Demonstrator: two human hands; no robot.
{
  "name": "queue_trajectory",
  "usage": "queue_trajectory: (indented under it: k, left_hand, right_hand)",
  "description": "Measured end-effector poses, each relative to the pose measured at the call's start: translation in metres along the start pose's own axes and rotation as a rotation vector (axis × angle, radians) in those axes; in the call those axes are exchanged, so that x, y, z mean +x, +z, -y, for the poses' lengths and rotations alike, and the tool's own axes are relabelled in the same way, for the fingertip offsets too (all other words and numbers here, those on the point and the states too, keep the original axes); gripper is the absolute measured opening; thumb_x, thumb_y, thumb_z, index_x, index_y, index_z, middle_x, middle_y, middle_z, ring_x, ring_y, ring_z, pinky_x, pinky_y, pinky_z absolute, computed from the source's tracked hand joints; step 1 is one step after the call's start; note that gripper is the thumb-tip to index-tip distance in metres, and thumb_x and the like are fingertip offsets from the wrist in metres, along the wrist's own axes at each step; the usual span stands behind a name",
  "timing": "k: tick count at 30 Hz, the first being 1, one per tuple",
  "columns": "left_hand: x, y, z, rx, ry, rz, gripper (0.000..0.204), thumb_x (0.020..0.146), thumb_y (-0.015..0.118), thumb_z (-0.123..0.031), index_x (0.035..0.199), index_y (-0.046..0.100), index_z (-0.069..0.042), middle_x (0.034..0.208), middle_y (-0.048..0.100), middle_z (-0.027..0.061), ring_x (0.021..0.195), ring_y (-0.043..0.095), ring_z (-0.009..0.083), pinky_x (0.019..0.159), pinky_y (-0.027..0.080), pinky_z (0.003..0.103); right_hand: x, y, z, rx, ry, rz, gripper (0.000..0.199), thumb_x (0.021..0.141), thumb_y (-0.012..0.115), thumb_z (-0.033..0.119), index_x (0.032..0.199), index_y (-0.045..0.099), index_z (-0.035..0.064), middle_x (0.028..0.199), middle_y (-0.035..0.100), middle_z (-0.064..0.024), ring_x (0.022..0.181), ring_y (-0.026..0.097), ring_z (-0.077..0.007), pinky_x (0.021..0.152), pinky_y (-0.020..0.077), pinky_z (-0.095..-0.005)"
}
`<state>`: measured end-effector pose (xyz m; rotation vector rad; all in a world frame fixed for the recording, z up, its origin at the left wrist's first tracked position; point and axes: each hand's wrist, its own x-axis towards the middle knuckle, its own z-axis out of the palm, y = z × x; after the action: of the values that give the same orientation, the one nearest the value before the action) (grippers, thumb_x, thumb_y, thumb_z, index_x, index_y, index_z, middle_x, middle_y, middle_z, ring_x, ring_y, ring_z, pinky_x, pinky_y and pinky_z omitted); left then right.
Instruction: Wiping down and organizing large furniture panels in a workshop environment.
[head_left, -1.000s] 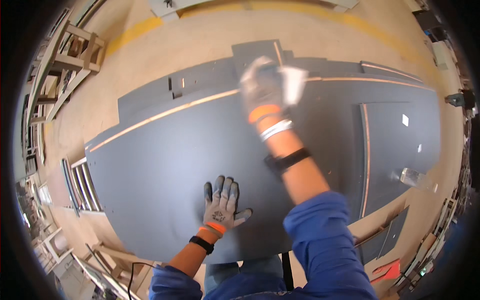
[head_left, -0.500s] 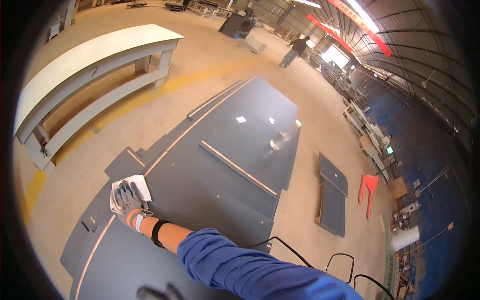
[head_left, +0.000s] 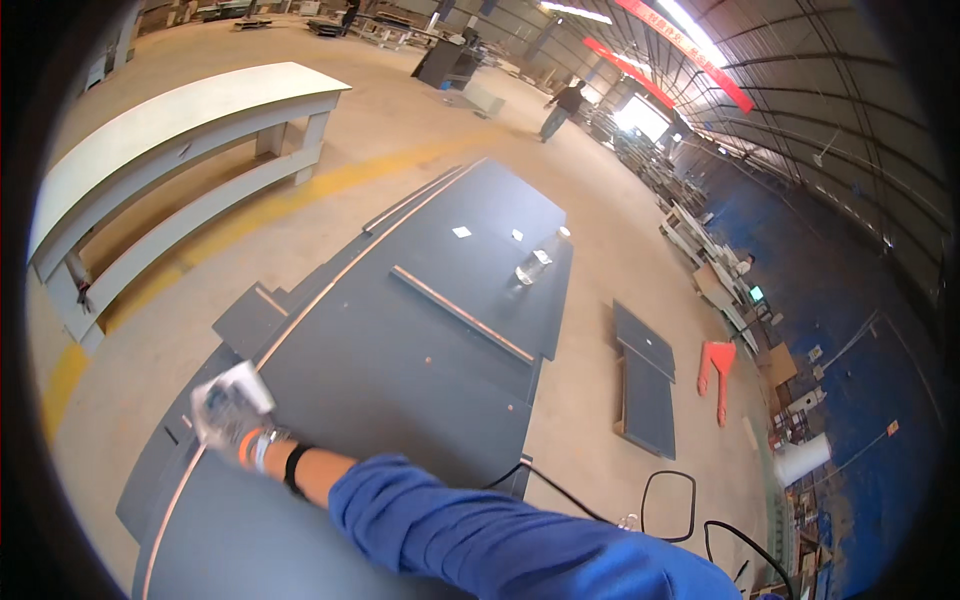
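Note:
My right hand [head_left: 228, 418], in a grey glove with an orange cuff band, reaches across from the lower right in a blue sleeve. A folded white cloth [head_left: 246, 384] is held under its fingers, against the dark grey panels [head_left: 380, 400] near their left edge. Motion smears the glove and cloth, so the single fingers do not show clearly. Light brown edge strips run along the panels beside the hand. A clear bottle [head_left: 534, 266] stands farther up the panels, beyond a narrow strip board [head_left: 462, 314] lying across them. My left hand is out of view.
A long white bench [head_left: 190, 120] stands at the left. On the floor to the right lie more grey panels [head_left: 646, 385] and a red forked object [head_left: 714, 380]. A black cable [head_left: 570, 508] loops by my sleeve. Someone walks in the distance [head_left: 563, 110].
My right hand has slid the cloth a little left and down along the panel edge. The dark glove shape at the lower edge has gone from view. The whole view has shifted slightly.

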<state>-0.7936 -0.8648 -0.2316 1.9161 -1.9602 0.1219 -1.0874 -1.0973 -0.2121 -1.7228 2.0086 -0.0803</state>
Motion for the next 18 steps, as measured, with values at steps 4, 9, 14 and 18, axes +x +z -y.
queue_trajectory:
  k: [4,9,14,18]
  left_hand:
    - [-0.010,0.000,0.025,-0.031,-0.024,0.000,0.064,0.085,0.066,-0.039,0.128,0.049,0.007,0.131,0.050,0.0234,0.123,0.043,0.0417,0.103,0.034,0.053]
    - [-0.020,-0.001,0.091,0.012,-0.102,-0.044,0.059,0.085,0.067,-0.034,0.126,0.050,0.005,0.127,0.053,0.0213,0.121,0.046,0.0397,0.102,0.038,0.050]
    - [-0.084,-0.011,0.213,0.089,-0.227,-0.050,0.054,0.085,0.067,-0.030,0.125,0.051,0.004,0.124,0.057,0.0192,0.118,0.050,0.0376,0.100,0.041,0.048]
    - [-0.037,-0.058,0.167,0.113,-0.459,0.134,0.051,0.084,0.066,-0.031,0.120,0.053,0.004,0.129,0.053,0.0224,0.125,0.046,0.0379,0.106,0.033,0.046]
  right_hand:
    - [-0.041,-0.003,-0.006,-0.320,0.061,-0.092,0.061,0.094,0.036,0.022,0.148,0.020,-0.0002,0.154,0.024,-0.0221,0.144,0.017,-0.0407,0.115,0.0112,-0.0581]
    - [0.005,0.042,0.127,0.022,-0.147,0.107,0.056,0.092,0.040,0.020,0.140,0.035,-0.0065,0.145,0.037,-0.0252,0.136,0.032,-0.0413,0.113,0.0191,-0.0584]
    - [-0.007,0.098,0.215,-0.105,-0.436,-0.167,0.033,0.094,0.039,0.027,0.112,0.060,0.0097,0.115,0.062,-0.0124,0.107,0.059,-0.0235,0.090,0.0472,-0.0408]
    - [0.009,0.107,0.141,-0.232,-0.587,-0.733,0.023,0.095,0.038,0.023,0.099,0.058,0.0125,0.098,0.061,-0.0082,0.093,0.060,-0.0258,0.073,0.0496,-0.0438]
